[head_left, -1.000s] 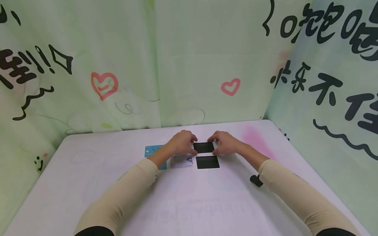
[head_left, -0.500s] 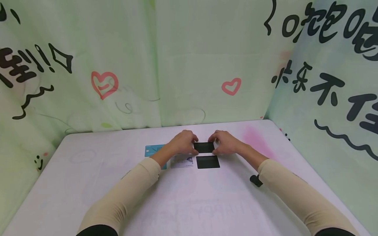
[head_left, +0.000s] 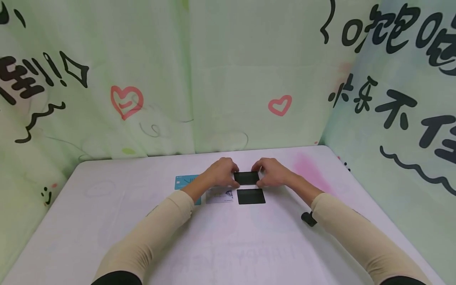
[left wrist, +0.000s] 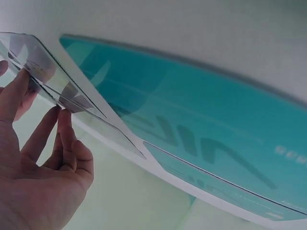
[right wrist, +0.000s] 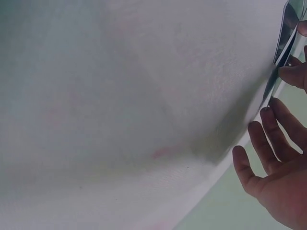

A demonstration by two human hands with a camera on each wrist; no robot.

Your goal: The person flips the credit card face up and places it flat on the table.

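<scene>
In the head view two dark rectangular cards lie on the table, one behind the other. My left hand (head_left: 221, 173) and right hand (head_left: 273, 173) meet the rear dark card (head_left: 246, 178) from opposite sides. Each holds its short edge between thumb and fingers, at the corners. In front of it lies the other dark card (head_left: 251, 196), untouched. The left wrist view has my left hand (left wrist: 53, 167) with curled fingertips at the edge of a glossy card. My right hand (right wrist: 278, 165) reaches a thin card edge with its fingertips in the right wrist view.
Two blue cards lie left of the dark ones; the rear blue card (head_left: 184, 181) is partly behind my left forearm. A pale printed card (head_left: 219, 195) sits beside the front dark card. A small black object (head_left: 308, 219) shows beside my right sleeve. Printed curtains enclose the table (head_left: 221, 237).
Both hands keep their hold on the rear dark card with almost no motion. The whole head view has shifted very slightly.
</scene>
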